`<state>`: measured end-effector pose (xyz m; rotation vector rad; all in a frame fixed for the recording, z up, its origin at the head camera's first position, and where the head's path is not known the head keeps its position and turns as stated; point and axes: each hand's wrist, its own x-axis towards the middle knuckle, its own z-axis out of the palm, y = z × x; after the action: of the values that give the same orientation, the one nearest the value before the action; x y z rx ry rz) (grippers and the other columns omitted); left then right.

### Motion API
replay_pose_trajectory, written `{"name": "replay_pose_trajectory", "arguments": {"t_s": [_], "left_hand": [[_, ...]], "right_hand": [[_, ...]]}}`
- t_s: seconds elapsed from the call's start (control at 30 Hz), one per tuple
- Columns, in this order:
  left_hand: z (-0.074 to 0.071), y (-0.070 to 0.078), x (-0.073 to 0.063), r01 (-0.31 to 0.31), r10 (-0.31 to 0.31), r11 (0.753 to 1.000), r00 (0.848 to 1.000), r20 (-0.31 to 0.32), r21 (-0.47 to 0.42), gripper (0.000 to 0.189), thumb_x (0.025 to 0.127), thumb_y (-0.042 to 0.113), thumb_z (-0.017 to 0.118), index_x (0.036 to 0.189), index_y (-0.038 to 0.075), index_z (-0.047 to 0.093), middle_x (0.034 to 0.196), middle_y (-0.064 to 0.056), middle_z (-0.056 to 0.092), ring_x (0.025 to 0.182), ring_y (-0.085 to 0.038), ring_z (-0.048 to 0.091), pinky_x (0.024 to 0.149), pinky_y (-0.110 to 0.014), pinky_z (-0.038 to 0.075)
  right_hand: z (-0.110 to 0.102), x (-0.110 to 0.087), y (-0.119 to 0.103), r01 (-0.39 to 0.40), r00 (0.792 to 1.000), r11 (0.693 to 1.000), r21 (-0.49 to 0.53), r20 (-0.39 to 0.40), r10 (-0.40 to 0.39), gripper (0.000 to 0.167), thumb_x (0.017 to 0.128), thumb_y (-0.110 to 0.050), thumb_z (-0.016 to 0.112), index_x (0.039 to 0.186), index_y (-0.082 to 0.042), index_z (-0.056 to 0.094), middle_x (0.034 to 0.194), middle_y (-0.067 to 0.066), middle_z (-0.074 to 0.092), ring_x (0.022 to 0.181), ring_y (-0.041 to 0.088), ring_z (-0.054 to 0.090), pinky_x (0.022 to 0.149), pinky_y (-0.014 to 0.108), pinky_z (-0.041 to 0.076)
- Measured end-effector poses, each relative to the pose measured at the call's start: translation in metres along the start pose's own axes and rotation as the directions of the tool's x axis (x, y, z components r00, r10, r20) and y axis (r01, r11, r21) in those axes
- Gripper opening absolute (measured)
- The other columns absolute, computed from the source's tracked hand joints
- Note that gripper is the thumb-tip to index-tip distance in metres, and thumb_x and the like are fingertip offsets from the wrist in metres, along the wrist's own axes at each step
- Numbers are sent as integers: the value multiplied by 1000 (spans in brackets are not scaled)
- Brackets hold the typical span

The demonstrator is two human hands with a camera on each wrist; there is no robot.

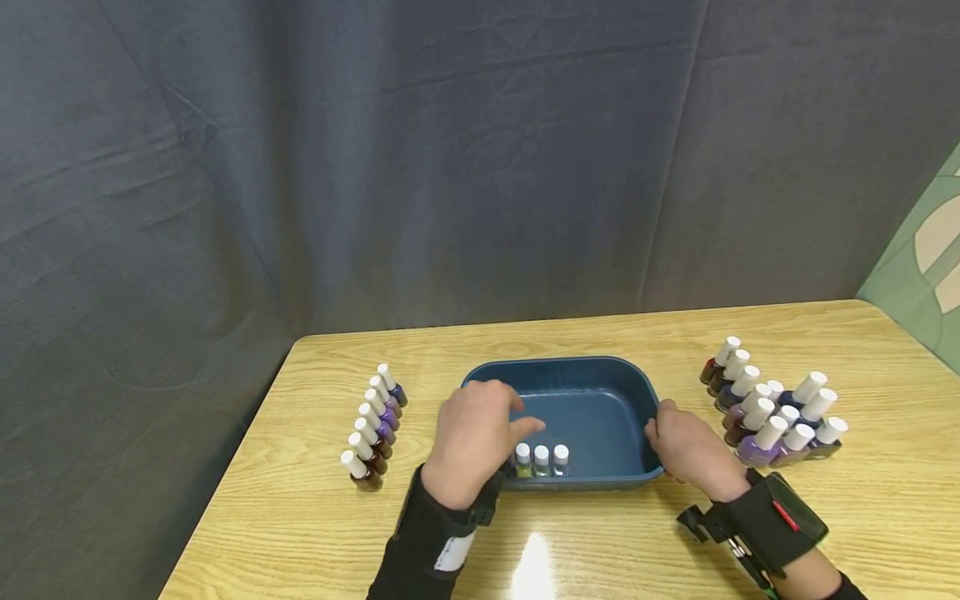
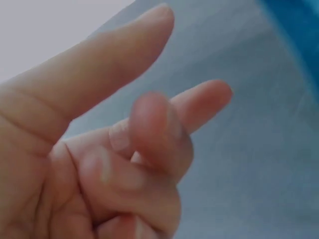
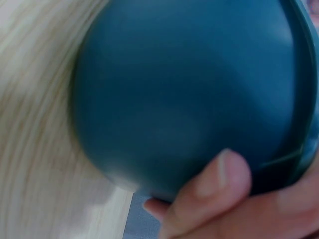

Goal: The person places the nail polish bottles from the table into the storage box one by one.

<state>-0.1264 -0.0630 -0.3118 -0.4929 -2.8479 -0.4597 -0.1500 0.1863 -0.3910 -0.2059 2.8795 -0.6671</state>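
A dark blue tray point(image 1: 600, 417) stands on the wooden table. My left hand point(image 1: 476, 433) is over the tray's left part, thumb and forefinger spread apart, holding nothing. The left wrist view shows its thumb straight and some other fingers bent, with bare palm. Near that hand, three small nail polish bottles point(image 1: 542, 461) with white caps, clear to yellowish, stand along the tray's front wall; whether more stand behind the hand is hidden. My right hand point(image 1: 693, 446) grips the tray's right rim. Up close in the right wrist view, its fingers point(image 3: 214, 184) press against the blue wall.
On the left, a slanting row of several nail polish bottles point(image 1: 373, 429), purple, dark red and blue, stands on the table point(image 1: 300, 517). A tight group of several more bottles point(image 1: 772, 417) stands to the right, close to my right hand. A grey cloth point(image 1: 480, 167) hangs behind.
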Motion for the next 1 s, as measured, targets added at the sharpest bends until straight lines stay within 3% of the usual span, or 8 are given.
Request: {"name": "replay_pose_trajectory", "arguments": {"t_s": [0.1, 0.23, 0.4, 0.63, 0.7, 0.8, 0.87, 1.0], "left_hand": [[-23, -14, -9, 90, -90, 996, 993, -70, -5, 25, 75, 35, 73, 88, 14, 73, 64, 3, 64, 51, -7, 51, 46, -18, 33], [-48, -34, -21, 230, -226, 973, 965, -132, 11, 27, 74, 34, 74, 88, 11, 74, 65, 0, 66, 55, -12, 56, 48, -24, 39], [-65, -59, -35, 355, -350, 934, 932, -97, 35, 21, 76, 30, 73, 84, 10, 73, 64, -1, 65, 53, -14, 54, 45, -27, 38], [-70, -104, -55, 435, -428, 895, 900, -83, 101, 28, 76, 27, 74, 87, 1, 72, 74, -13, 69, 56, -21, 59, 49, -34, 43], [-69, -114, -58, 454, -453, 884, 891, -42, 107, 26, 75, 28, 74, 70, 2, 68, 59, -9, 61, 49, -16, 51, 45, -31, 38], [-67, -123, -58, 492, -499, 864, 865, 52, 105, 42, 75, 31, 72, 48, 10, 48, 47, 3, 37, 45, -10, 33, 42, -25, 24], [-64, -126, -57, 516, -526, 850, 843, 111, 106, 52, 76, 32, 71, 45, 16, 33, 49, 7, 22, 46, -9, 23, 44, -24, 17], [-57, -129, -55, 535, -546, 838, 823, 155, 110, 48, 74, 31, 73, 47, 15, 36, 49, 7, 28, 47, -10, 29, 43, -24, 22]], "right_hand": [[0, -1, 0, -1, 1000, 1000, -2, -1, 1, 24, 94, -9, 36, 96, 14, 41, 53, 7, 47, 41, 16, 45, 48, 28, 32], [0, -1, 0, -3, 1000, 1000, 2, -1, 3, 25, 95, -10, 36, 97, 14, 40, 52, 7, 48, 41, 16, 45, 48, 28, 32], [0, 0, 0, -10, 1000, 1000, 8, -6, 10, 23, 95, -11, 36, 95, 12, 41, 54, 7, 48, 42, 16, 45, 48, 29, 32], [0, 0, -1, -13, 1000, 1000, 10, -4, 13, 23, 95, -11, 36, 96, 12, 42, 54, 6, 49, 43, 16, 46, 48, 29, 32], [-1, 0, -1, -16, 1000, 1000, 11, -1, 16, 24, 95, -11, 36, 96, 11, 42, 54, 6, 49, 43, 16, 46, 48, 29, 32], [-2, 0, -1, -23, 1000, 1000, 11, 5, 23, 25, 95, -12, 36, 98, 12, 41, 54, 7, 49, 43, 16, 47, 48, 29, 33], [-3, 0, -1, -29, 1000, 1000, 10, 8, 28, 25, 95, -12, 36, 99, 13, 41, 55, 7, 49, 43, 16, 47, 48, 29, 33], [-2, 1, -2, -35, 999, 999, 12, 15, 35, 25, 95, -12, 36, 99, 12, 41, 57, 7, 50, 45, 16, 48, 48, 29, 33]]}}
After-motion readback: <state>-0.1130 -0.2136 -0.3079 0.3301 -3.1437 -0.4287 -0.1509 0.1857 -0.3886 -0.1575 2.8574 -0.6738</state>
